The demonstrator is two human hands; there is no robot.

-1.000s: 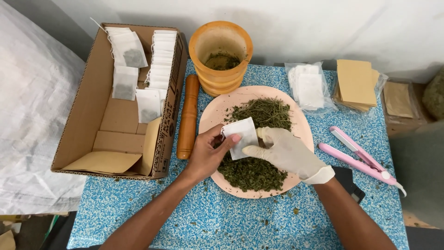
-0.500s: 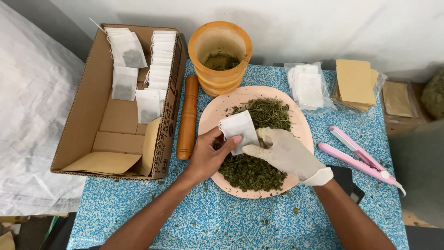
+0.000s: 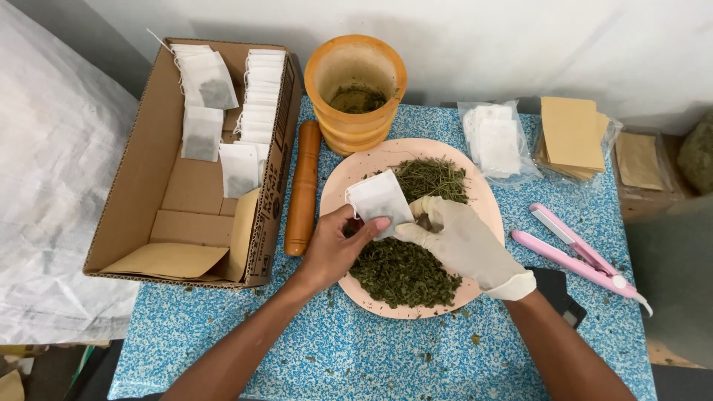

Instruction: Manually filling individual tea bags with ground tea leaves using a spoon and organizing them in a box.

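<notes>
Sachet [image 3: 379,202] tilted, mouth toward gloved right hand [image 3: 464,245], pinched by left hand [image 3: 334,249]

White glove on right hand [image 3: 466,243], left hand [image 3: 336,249] bare.

Matt paper sachet [image 3: 380,202], thin white rubbery glove [image 3: 466,246], smooth wooden pestle [image 3: 303,189] — corrugated cardboard box [image 3: 141,178], speckled tabletop [image 3: 312,349].

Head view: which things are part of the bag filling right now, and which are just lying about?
In use: left hand, gloved right hand, small white bag, dried herbs, pink plate.
Lying about: cardboard box, wooden pestle, mortar, pink sealer, brown envelopes.
</notes>
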